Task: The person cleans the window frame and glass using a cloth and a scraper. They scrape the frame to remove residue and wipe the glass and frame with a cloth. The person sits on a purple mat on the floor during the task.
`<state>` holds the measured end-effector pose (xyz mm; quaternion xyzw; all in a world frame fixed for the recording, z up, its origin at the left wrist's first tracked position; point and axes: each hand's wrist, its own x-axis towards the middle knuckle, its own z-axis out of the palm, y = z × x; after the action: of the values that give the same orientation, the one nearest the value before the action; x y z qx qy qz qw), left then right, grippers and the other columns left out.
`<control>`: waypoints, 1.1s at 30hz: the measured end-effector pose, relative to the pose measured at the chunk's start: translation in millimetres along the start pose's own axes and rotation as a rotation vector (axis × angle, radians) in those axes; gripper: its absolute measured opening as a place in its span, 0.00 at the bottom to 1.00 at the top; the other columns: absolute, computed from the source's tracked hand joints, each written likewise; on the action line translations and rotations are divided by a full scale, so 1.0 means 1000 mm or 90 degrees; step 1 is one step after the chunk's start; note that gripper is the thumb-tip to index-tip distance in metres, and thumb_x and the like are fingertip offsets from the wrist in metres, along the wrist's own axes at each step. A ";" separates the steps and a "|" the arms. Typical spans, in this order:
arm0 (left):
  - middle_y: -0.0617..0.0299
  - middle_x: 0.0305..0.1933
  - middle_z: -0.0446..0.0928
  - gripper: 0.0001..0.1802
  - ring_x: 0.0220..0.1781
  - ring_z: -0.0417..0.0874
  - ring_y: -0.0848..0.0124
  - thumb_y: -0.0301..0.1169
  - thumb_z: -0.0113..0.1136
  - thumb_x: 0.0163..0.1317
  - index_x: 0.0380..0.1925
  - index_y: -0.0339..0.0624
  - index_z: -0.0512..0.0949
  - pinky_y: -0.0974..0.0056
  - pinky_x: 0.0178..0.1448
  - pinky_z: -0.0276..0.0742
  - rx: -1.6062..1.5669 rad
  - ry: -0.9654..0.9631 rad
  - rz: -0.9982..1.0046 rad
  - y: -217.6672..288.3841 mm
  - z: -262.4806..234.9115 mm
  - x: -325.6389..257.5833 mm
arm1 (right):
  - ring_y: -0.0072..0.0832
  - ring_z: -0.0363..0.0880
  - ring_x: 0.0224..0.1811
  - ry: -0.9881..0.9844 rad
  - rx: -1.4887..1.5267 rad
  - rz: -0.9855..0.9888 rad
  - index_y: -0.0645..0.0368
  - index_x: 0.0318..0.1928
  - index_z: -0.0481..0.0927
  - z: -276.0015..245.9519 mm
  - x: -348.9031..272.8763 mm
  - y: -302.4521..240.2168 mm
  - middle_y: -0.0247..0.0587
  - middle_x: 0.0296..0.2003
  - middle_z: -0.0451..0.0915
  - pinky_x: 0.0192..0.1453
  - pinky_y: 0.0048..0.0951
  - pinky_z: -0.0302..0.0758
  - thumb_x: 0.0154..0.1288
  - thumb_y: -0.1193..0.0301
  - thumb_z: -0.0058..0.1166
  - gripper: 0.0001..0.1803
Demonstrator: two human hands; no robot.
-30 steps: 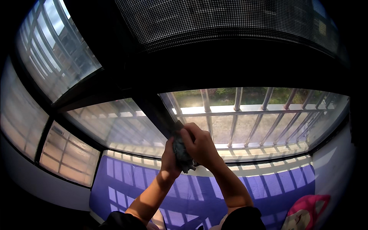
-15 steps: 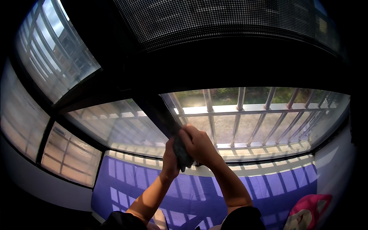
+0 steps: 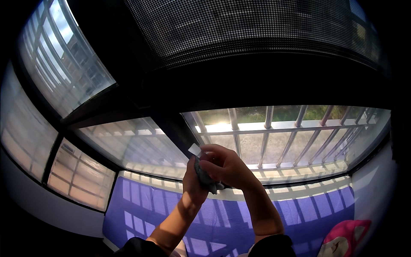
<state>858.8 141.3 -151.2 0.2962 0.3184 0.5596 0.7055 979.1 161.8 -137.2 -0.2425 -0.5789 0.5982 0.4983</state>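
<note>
A crumpled dark grey cloth (image 3: 207, 181) is bunched between my two hands in front of the window's dark upright frame. My left hand (image 3: 193, 183) wraps around its left side. From the right, my right hand (image 3: 231, 168) curls over the cloth, its thumb pressed to it and its fingers bent above. A small, bright white flat piece (image 3: 195, 149) shows just beyond the right fingertips. Whether it is part of the cloth or a separate thing, I cannot tell.
Below lies a purple mat (image 3: 162, 210) striped with sunlight and shadow. A pink and cream item (image 3: 349, 237) rests at its right end. Window panes (image 3: 124, 137) surround me on the left and ahead, with metal bars (image 3: 265, 141) outside. A dark mesh screen (image 3: 257, 25) hangs above.
My right hand has shifted slightly right, its fingers lifting and loosening from a tight wrap. The white piece has come into sight. My left hand has moved slightly lower.
</note>
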 end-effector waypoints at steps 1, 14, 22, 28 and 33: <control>0.64 0.31 0.72 0.19 0.31 0.74 0.75 0.43 0.33 0.66 0.38 0.43 0.71 0.70 0.37 0.72 0.021 0.005 0.012 0.000 0.005 -0.001 | 0.14 0.69 0.21 0.019 -0.002 0.010 0.63 0.54 0.66 -0.001 -0.001 -0.004 0.34 0.24 0.75 0.23 0.16 0.66 0.63 0.73 0.48 0.19; 0.61 0.46 0.68 0.22 0.48 0.71 0.70 0.43 0.31 0.69 0.56 0.43 0.61 0.65 0.52 0.68 0.038 -0.145 0.139 -0.028 -0.036 0.001 | 0.35 0.80 0.32 0.182 -0.232 -0.088 0.65 0.48 0.69 0.036 -0.021 -0.016 0.52 0.33 0.78 0.35 0.30 0.75 0.62 0.72 0.46 0.14; 0.54 0.45 0.69 0.20 0.47 0.73 0.66 0.40 0.35 0.68 0.53 0.39 0.60 0.65 0.50 0.69 0.173 -0.042 0.113 -0.008 0.002 -0.009 | 0.28 0.78 0.20 0.276 -0.216 -0.097 0.67 0.43 0.70 0.048 -0.005 0.018 0.48 0.24 0.78 0.23 0.26 0.72 0.63 0.73 0.45 0.11; 0.39 0.43 0.71 0.22 0.45 0.76 0.56 0.33 0.38 0.66 0.51 0.22 0.57 0.62 0.48 0.72 0.732 -0.059 0.260 0.024 0.040 -0.019 | 0.24 0.77 0.18 0.264 -0.193 -0.074 0.67 0.43 0.69 0.042 -0.001 0.015 0.46 0.21 0.77 0.21 0.24 0.71 0.63 0.73 0.45 0.11; 0.62 0.45 0.68 0.17 0.47 0.72 0.70 0.39 0.35 0.68 0.51 0.45 0.64 0.66 0.48 0.71 0.147 -0.036 0.186 -0.031 -0.042 0.008 | 0.30 0.77 0.19 0.239 -0.192 -0.007 0.67 0.43 0.69 0.054 0.002 0.001 0.48 0.21 0.77 0.23 0.27 0.71 0.63 0.72 0.45 0.11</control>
<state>846.1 145.3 -202.3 0.4338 0.3138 0.6075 0.5868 931.1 139.1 -126.3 -0.4181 -0.5599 0.4469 0.5586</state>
